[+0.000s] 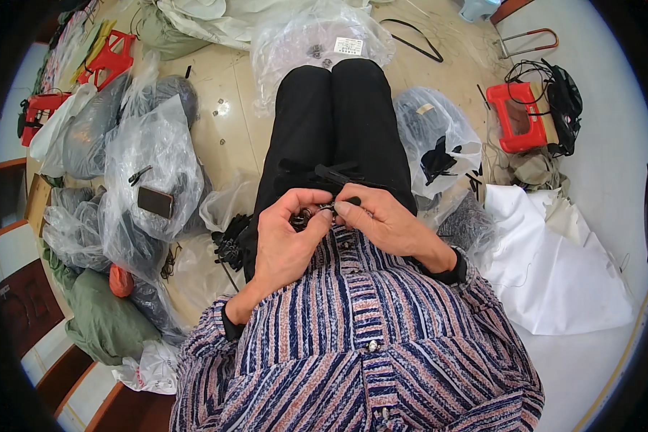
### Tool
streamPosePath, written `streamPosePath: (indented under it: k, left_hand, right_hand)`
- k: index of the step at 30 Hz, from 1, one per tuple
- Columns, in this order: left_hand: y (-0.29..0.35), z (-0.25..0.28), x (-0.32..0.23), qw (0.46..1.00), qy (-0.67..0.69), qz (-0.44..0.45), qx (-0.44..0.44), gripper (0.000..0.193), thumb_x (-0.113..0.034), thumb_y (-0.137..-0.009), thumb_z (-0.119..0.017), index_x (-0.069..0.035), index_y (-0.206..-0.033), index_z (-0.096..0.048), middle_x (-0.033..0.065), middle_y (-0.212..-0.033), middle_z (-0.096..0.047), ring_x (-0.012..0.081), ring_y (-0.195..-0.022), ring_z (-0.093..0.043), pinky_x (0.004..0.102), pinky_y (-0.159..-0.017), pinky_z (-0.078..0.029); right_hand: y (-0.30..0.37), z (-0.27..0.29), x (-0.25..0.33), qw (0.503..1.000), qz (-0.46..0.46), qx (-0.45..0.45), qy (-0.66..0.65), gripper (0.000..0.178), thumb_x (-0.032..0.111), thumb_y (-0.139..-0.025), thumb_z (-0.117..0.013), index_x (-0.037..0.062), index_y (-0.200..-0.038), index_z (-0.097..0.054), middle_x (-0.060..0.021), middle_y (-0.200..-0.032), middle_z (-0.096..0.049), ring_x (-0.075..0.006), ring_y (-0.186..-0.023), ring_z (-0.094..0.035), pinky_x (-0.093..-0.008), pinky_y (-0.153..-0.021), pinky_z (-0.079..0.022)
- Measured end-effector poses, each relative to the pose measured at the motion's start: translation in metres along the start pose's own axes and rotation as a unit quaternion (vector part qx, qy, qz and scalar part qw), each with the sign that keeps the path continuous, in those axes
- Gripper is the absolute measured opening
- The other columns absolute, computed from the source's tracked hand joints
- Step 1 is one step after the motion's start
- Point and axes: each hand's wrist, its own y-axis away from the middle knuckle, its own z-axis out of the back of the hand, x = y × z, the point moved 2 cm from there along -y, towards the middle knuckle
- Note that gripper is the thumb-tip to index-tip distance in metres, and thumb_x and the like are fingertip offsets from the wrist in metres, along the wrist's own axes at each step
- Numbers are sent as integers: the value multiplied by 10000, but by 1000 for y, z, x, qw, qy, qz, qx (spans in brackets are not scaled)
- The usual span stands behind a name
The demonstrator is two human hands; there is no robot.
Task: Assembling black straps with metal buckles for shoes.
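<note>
In my lap both hands meet over small parts. My left hand (284,237) is closed, with a few dark, shiny ring-like metal pieces (301,218) at its fingers. Pinched in my right hand (385,222) is the end of a short black strap (352,202), its tip close to my left thumb. Whether the strap passes through a ring is hidden by my fingers. Several more black strap pieces (335,174) lie across my thighs, just beyond my hands.
To the left, plastic-wrapped bundles carry a phone (155,202) and a small black clip (140,175). Black pieces (230,241) lie beside my left thigh. At right are an open plastic bag (439,133), a red stool (517,117) and white cloth (547,270). Clear plastic (317,43) lies ahead.
</note>
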Motion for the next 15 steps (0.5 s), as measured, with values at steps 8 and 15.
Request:
streamPosePath:
  k: [8,15]
  left_hand:
    - [2,-1,3,998,7,48,32,180,-93,-783,-582,30,-905,-633,70,-770,-643,101,-716,-576,234,-665,-447]
    - [2,-5,13,998,-3,9,56,134,-75,-827,-561,21,-906,-609,64,-769,-627,94,-720,-568,221,-669,-445]
  right_hand:
    - [2,-5,8,980,64,-40,187,320,252,-863,-473,-44,-788,-570,-201,-722,-571,-320,-665,-572,-384,-595,-434]
    - [2,-7,13,949,39,-61,306,363,291,-881,-428,-13,-775,-596,-183,-660,-582,-341,-651,-586,-407,-613,-451]
